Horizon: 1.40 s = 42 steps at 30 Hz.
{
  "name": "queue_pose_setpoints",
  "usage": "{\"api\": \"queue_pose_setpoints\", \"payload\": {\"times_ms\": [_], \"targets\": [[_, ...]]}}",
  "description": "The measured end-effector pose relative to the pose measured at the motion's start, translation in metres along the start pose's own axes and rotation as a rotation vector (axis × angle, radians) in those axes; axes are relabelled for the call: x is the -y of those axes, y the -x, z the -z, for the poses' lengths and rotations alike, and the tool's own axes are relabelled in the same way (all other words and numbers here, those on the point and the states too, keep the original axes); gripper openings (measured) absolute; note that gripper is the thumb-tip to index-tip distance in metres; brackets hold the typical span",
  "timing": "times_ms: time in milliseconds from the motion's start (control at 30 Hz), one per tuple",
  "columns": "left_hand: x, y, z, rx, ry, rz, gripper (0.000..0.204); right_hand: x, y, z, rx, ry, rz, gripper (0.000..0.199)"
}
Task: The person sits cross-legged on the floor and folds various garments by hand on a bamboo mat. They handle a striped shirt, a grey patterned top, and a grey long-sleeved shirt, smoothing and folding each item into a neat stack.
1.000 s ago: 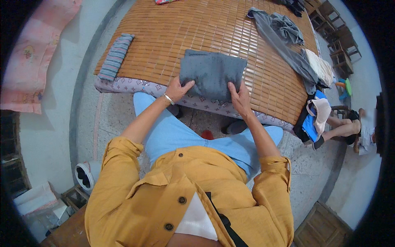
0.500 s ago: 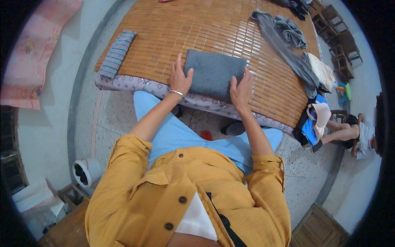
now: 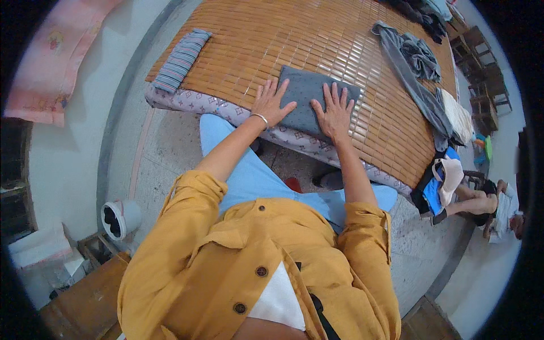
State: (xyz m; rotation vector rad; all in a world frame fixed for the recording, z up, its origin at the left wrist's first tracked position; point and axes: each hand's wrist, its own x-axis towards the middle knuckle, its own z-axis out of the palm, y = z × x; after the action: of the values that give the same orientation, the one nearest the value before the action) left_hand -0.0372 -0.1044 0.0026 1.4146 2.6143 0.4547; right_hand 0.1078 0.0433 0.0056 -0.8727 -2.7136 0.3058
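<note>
Both grips [image 3: 271, 109] [image 3: 336, 117] flattened, cloth [image 3: 304, 102] partly beneath

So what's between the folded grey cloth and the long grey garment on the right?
The head view shows only bare slatted mat between the folded cloth and garment.

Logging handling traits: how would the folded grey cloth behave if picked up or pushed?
The folded grey cloth looks like soft fabric, so it would probably sag or unfold if lifted by one edge. Lying flat, it seems unlikely to roll or tip. The shiny slatted mat beneath may let it slide when pushed.
</note>
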Motion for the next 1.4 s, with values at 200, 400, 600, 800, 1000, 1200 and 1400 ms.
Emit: {"api": "queue_pose_setpoints", "payload": {"times_ms": [200,400,600,800,1000,1200,1400], "targets": [[0.012,0.039,-0.012,-0.011,0.101,-0.033,0.073,0.001,0.02,0.011,0.059,0.037,-0.147,0.065],[-0.006,0.07,-0.005,-0.101,0.757,0.089,0.069,-0.01,0.034,0.009,0.054,-0.013,-0.09,0.067],[-0.007,0.069,-0.038,-0.326,1.439,0.57,0.06,0.018,0.053,0.022,-0.01,0.132,0.162,0.083],[-0.012,0.059,-0.013,-0.245,1.778,0.798,0.057,0.035,0.053,0.024,0.109,0.164,0.275,0.085],[-0.01,0.062,-0.015,-0.261,2.012,0.723,0.055,0.03,0.048,0.025,0.096,0.17,0.375,0.081],[-0.016,0.064,-0.009,-0.23,2.144,0.665,0.044,0.021,0.038,0.013,0.1,0.262,0.402,0.07],[-0.014,0.069,0.001,-0.094,2.143,0.584,0.047,0.049,0.009,0.061,0.309,-0.147,0.256,0.055]]}}
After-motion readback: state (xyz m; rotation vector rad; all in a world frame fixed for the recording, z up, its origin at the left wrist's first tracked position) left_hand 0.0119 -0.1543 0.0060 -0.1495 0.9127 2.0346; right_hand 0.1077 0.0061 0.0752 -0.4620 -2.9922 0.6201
